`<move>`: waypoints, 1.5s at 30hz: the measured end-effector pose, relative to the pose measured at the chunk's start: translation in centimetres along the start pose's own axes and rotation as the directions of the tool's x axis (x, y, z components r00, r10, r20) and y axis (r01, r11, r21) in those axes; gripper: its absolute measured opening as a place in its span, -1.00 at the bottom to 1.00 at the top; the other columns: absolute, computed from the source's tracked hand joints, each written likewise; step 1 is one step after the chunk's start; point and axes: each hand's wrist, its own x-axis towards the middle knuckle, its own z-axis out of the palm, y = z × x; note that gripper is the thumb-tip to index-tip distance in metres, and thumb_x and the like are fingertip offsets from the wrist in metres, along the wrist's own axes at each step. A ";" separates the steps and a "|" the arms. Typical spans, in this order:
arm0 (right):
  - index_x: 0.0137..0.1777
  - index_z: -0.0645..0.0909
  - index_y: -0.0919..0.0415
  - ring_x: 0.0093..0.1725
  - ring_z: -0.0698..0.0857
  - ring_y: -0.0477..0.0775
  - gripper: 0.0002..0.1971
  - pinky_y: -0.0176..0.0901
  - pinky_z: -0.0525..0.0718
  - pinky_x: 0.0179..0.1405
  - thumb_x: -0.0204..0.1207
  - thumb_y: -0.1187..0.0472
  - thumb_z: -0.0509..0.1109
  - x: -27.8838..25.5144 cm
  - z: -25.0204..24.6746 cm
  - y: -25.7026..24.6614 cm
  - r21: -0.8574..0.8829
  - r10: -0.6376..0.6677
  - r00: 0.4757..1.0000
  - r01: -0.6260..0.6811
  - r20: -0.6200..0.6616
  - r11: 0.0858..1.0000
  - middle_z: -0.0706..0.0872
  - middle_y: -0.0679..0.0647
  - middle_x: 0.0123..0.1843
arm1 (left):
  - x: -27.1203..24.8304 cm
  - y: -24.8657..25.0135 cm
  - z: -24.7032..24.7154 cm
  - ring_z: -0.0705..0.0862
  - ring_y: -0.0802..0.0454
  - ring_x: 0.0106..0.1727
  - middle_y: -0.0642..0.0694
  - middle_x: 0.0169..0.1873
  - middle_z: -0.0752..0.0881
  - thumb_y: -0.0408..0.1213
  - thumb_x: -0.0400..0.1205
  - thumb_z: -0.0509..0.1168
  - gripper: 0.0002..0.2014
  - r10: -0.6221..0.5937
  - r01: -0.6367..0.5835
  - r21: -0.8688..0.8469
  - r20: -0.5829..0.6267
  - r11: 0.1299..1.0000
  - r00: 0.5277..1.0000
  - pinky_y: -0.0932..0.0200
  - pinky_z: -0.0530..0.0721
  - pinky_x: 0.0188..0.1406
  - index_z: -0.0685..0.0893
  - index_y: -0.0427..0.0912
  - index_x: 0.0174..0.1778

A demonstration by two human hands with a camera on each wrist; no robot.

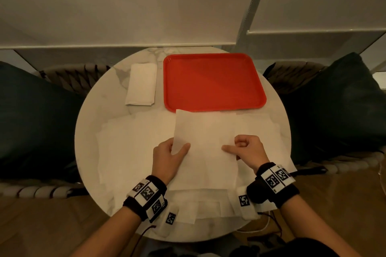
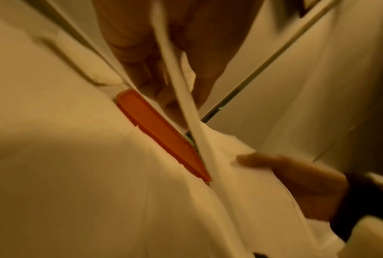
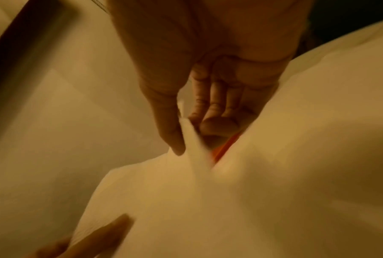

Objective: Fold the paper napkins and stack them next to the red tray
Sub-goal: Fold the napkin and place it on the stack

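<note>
**Folding a napkin: sheet lifted between both hands**

Round marble table [image 1: 98,110] set before a pale wall, with dark cushions at either side. At far left, a folded napkin stack [image 1: 142,83] lies just beside the red tray [image 1: 213,81], on its left. Nearer me, loose unfolded napkins [image 1: 125,152] cover the table. My left hand [image 1: 169,156] pinches the left edge of the raised napkin [image 1: 206,146], thumb on top and fingers beneath. My right hand [image 1: 246,148] pinches the right edge, its other fingers curled. The sheet's far edge reaches the tray's near rim; the wrist views confirm paper held between thumb and fingers. Step in hand, as I judge it: starting the first fold of this sheet. Next move calls for bringing opposite edges together evenly, creasing flat, then carrying it left onto the stack.
</note>
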 end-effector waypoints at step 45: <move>0.14 0.65 0.07 -0.31 0.59 -0.11 -0.56 -0.57 0.48 -0.50 0.28 0.44 0.53 20.0 25.6 -17.0 -0.161 -0.227 0.971 0.235 0.070 0.958 0.63 -0.05 -0.19 | 27.3 -2.7 -16.8 0.41 0.28 -0.54 0.01 -0.41 0.48 -0.49 0.44 0.53 -0.79 0.017 -0.017 0.004 -0.002 1.000 1.000 0.41 0.48 -0.32 0.72 -0.22 -0.06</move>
